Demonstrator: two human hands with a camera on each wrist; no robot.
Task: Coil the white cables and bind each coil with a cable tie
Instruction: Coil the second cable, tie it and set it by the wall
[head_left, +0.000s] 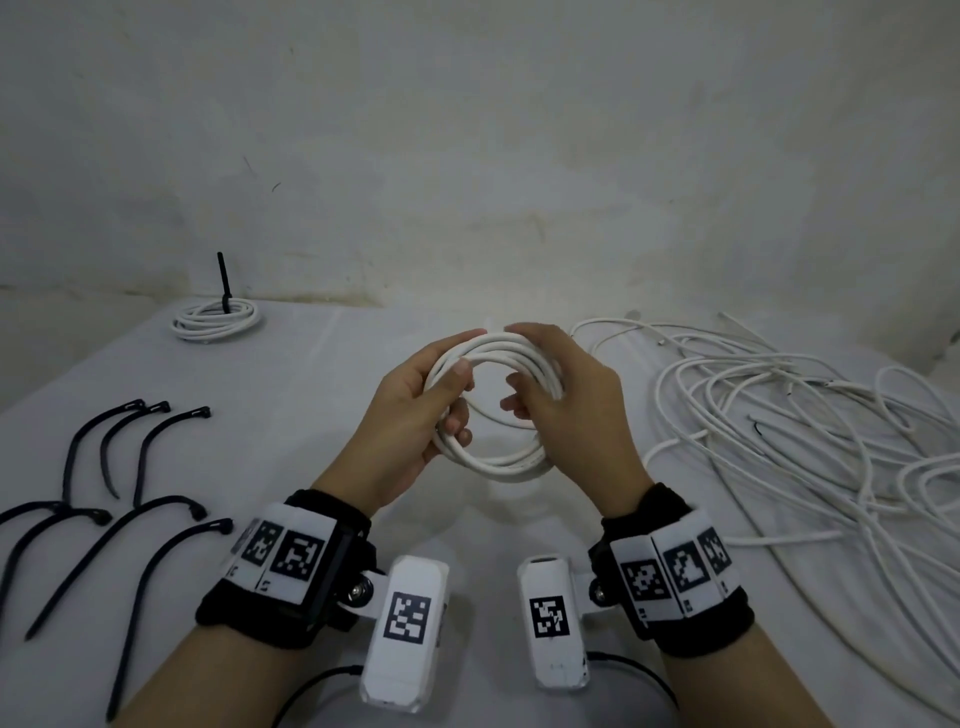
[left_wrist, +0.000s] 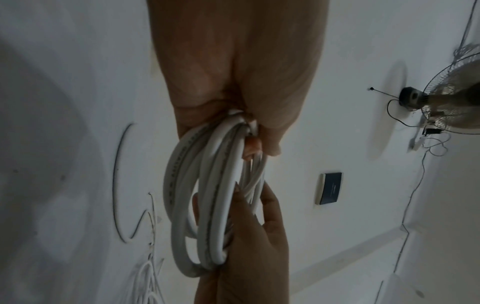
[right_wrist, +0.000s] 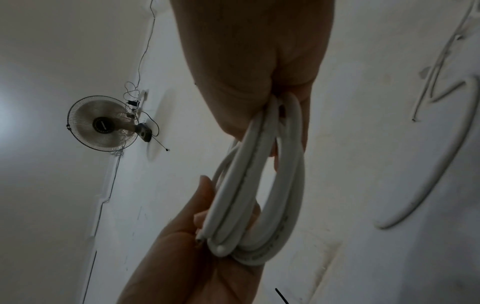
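Both hands up over mid-desk (head_left: 322, 364), holding one white cable coil (head_left: 498, 410) between them, clear of the surface. Left hand (head_left: 410, 421) grips the coil's left side, fingers (head_left: 457, 415) curled through the loop, thumb on top. Right hand (head_left: 566, 400) wraps the right side, its fingers curled over the turns. Left wrist view: the coil (left_wrist: 207, 205) shows about four or five turns, exact count unclear. Right wrist view: a cut cable end (right_wrist: 200, 238) sits at the left palm.

Counts:
- 1 finished coil (head_left: 215, 318) at far left of the desk, bound with 1 black tie, tail sticking upright.
- 7 loose black cable ties (head_left: 119, 483) on the left side of the desk, spread out, some overlapping.
- Loose white cables (head_left: 810, 431) in a tangled pile on the right; number of cables not countable.

Wall fan (right_wrist: 102, 123) visible in both wrist views.
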